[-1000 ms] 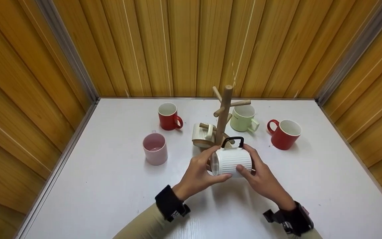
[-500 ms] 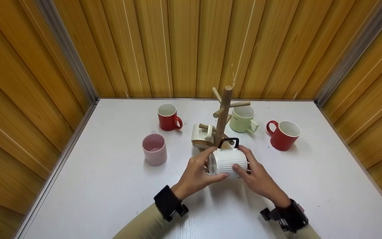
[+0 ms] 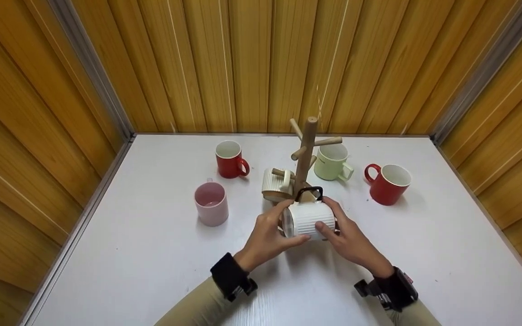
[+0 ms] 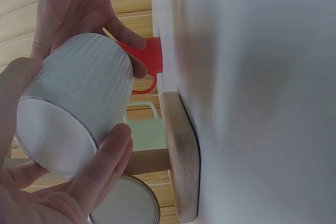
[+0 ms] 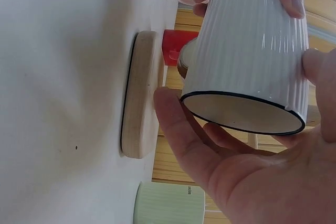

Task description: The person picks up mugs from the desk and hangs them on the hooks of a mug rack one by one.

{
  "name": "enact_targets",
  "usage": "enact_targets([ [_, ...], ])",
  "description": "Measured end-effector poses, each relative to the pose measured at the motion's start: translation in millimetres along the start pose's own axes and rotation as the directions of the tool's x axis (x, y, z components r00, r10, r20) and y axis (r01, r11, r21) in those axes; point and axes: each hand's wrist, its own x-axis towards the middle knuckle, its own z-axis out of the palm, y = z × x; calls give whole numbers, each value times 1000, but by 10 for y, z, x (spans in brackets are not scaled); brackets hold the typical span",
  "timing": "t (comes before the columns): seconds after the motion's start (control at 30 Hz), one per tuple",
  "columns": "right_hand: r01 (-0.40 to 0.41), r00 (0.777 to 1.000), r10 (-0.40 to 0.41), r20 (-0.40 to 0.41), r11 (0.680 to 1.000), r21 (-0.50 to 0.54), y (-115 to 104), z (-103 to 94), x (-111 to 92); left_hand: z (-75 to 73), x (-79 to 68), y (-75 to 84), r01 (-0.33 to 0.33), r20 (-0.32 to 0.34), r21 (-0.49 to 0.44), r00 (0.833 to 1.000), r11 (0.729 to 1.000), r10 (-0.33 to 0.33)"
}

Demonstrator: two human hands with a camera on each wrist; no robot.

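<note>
A white ribbed mug (image 3: 311, 217) with a black-edged rim and black handle (image 3: 311, 189) lies sideways in the air between both hands. My left hand (image 3: 268, 233) holds it round its base end, fingers and thumb on opposite sides. My right hand (image 3: 351, 240) grips the rim end, thumb on the ribs. The handle points up and away, close to a lower peg of the wooden mug tree (image 3: 305, 156); whether they touch, I cannot tell. The right wrist view shows the mug's open mouth (image 5: 244, 113), the left wrist view its pale bottom (image 4: 55, 137).
A cream ribbed mug (image 3: 270, 184) hangs on the tree's lower left peg. Around stand a pink mug (image 3: 212, 210), one red mug (image 3: 229, 164) at back left, a green mug (image 3: 329, 168) behind the tree and another red mug (image 3: 390, 188) at right. Wood-patterned walls enclose the white table.
Both hands have carried the white mug slightly left, bringing its black handle nearer the tree's lower peg. The other mugs stay where they were.
</note>
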Motion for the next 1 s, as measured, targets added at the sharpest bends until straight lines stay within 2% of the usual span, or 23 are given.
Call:
enact_targets([
  [0.23, 32, 999, -32, 13, 999, -43, 42, -23, 46, 39, 5, -30, -2, -16, 1, 1000, 1000, 2],
  [0.57, 118, 992, -115, 45, 991, -69, 78, -60, 160, 105, 7, -86, 9, -20, -2, 1000, 1000, -9],
  [1.0, 151, 988, -145, 53, 978, -141, 95, -106, 270, 117, 15, -94, 45, -11, 53, 999, 998, -45],
])
